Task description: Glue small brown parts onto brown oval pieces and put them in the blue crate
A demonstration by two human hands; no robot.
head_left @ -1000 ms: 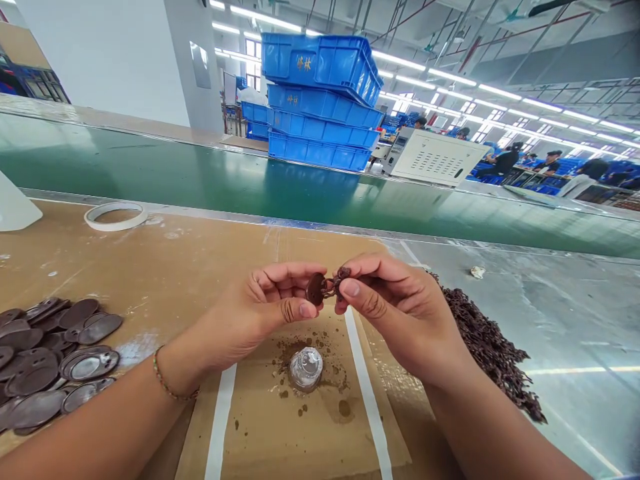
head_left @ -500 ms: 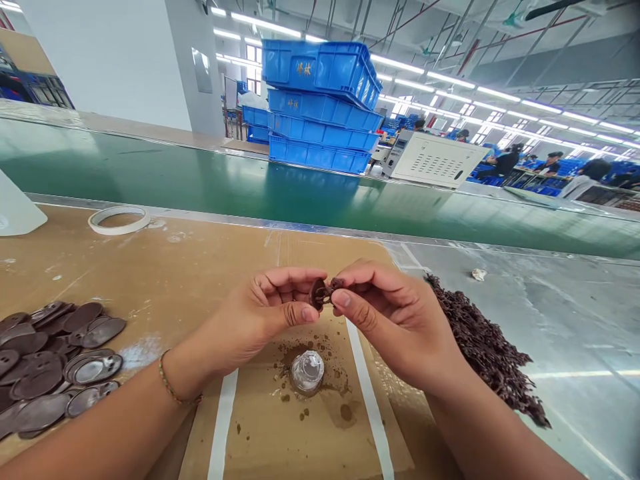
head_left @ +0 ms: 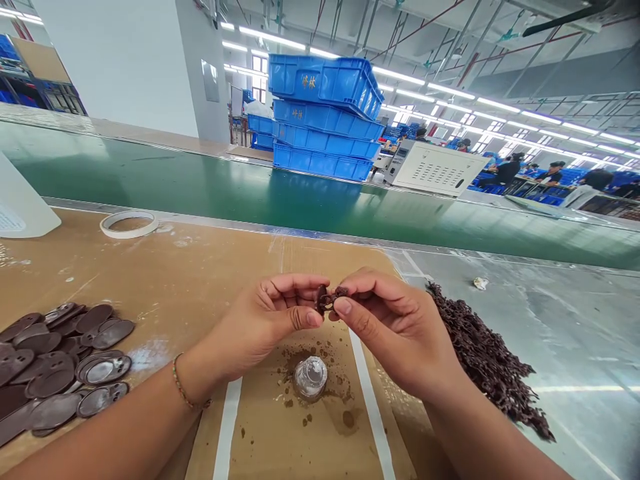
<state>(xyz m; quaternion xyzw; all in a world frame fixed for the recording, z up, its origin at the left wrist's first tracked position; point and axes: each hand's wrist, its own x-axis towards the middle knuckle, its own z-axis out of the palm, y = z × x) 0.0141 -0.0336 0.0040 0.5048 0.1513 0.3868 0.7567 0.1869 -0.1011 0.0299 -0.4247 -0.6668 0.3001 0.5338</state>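
In the head view, my left hand (head_left: 287, 313) pinches a dark brown oval piece (head_left: 321, 298), seen nearly edge-on. Thumb and fingers of my right hand (head_left: 383, 317) are closed on a small dark brown looped piece (head_left: 341, 293), which meets the oval piece; whether the two are joined I cannot tell. Below both hands a small clear cup (head_left: 311, 378) stands on the brown board, with dark wet spots around it. Flat dark brown oval pieces (head_left: 53, 377) with small holes lie heaped at the left. To the right spreads a pile of small dark brown looped pieces (head_left: 480, 357).
A roll of white tape (head_left: 129, 225) and a translucent jug (head_left: 27, 200) are at the back left. Beyond the table edge runs a green conveyor belt (head_left: 210, 187). Stacked blue crates (head_left: 325, 130) and a beige metal box (head_left: 435, 167) stand behind it. People sit far off.
The view has shifted slightly, so the scene sits a little lower and further right. The oval piece is turned more edge-on; both hands keep their pinch.
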